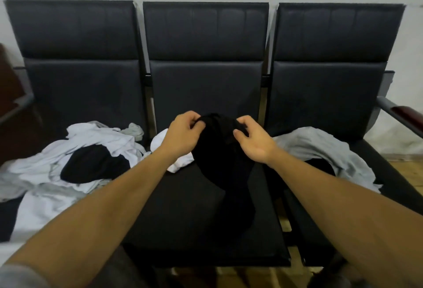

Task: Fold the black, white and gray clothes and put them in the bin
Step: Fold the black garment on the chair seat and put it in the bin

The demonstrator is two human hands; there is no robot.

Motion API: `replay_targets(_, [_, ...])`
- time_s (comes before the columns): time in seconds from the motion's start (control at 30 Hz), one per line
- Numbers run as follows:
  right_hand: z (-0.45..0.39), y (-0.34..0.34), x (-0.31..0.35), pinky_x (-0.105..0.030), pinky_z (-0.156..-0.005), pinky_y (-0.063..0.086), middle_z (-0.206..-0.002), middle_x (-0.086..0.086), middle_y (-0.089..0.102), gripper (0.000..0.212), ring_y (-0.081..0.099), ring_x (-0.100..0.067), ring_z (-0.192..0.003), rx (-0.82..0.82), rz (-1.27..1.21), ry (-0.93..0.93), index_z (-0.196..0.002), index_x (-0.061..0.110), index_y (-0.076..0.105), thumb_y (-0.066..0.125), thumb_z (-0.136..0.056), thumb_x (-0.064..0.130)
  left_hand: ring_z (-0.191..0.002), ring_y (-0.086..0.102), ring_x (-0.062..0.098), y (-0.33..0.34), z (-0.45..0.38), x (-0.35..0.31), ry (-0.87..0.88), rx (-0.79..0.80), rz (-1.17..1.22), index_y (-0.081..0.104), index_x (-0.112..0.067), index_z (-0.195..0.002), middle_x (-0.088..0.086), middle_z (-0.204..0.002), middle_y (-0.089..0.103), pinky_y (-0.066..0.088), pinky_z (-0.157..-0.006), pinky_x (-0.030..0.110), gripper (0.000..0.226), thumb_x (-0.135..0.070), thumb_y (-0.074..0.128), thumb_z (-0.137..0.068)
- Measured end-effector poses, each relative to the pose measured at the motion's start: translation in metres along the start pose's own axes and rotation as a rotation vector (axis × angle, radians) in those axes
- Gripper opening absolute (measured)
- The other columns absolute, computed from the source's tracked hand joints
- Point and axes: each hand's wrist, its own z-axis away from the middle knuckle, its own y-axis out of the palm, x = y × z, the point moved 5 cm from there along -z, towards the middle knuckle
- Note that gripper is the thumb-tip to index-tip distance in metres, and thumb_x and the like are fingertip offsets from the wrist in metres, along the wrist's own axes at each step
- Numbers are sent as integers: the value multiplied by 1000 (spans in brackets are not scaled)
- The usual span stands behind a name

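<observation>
A black garment (219, 161) hangs bunched above the middle seat, its lower part draping onto the cushion. My left hand (183, 134) pinches its top edge on the left, and my right hand (251, 138) pinches the top edge on the right. On the left seat lies a heap of white and gray clothes (68, 157) with another black piece (93, 164) in it. A white piece (180, 161) shows just behind my left wrist. A gray garment (325, 150) is spread over the right seat. No bin is in view.
A three-seat dark bench (206, 237) stands against a white wall. A metal armrest with a dark red pad (400, 113) sticks out at the right end. Wooden floor (407, 168) shows at the right and under the seats.
</observation>
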Motion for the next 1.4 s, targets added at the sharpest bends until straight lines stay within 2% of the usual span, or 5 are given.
replay_targets(0.27, [31, 19, 21, -35, -80, 53, -97, -6, 65, 16, 64, -20, -88, -125, -231, 107, -107, 14, 58, 60, -101, 30, -80, 62, 17, -39, 31, -18, 92, 8, -308, 56, -21, -94, -5, -82, 61, 45, -69, 32, 15, -27, 69, -91])
replay_targets(0.43, [24, 25, 25, -46, -87, 59, -98, -8, 67, 14, 68, -25, -96, -198, -477, 252, -97, 16, 60, 55, -103, 27, -79, 69, 12, -2, 58, -29, 94, 496, -388, 66, -19, -96, -5, -87, 72, 55, -72, 29, 35, -52, 73, -87])
replay_targets(0.73, [15, 7, 16, -39, -85, 61, -109, -3, 63, 18, 64, -19, -104, -231, -590, 272, -120, 18, 60, 58, -102, 19, -76, 73, 17, 6, 44, -31, 68, 451, -175, 71, -5, -98, 5, -85, 74, 60, -69, 28, 17, -8, 55, -101])
replay_targets(1.0, [6, 22, -3, -51, -91, 59, -107, -9, 68, 6, 66, -27, -105, -191, -708, 377, -95, 20, 62, 60, -101, 21, -75, 70, 14, 36, 47, -26, 19, 467, -168, 70, -20, -91, 3, -82, 73, 56, -69, 33, 23, -39, 81, -84])
replay_targets(1.4, [-9, -13, -21, -42, -86, 59, -100, -4, 65, 15, 64, -19, -95, -334, -606, 340, -105, 15, 62, 58, -102, 29, -69, 72, 16, 43, 54, -17, -79, 446, -37, 68, 0, -92, 9, -78, 74, 59, -62, 25, 15, -12, 63, -100])
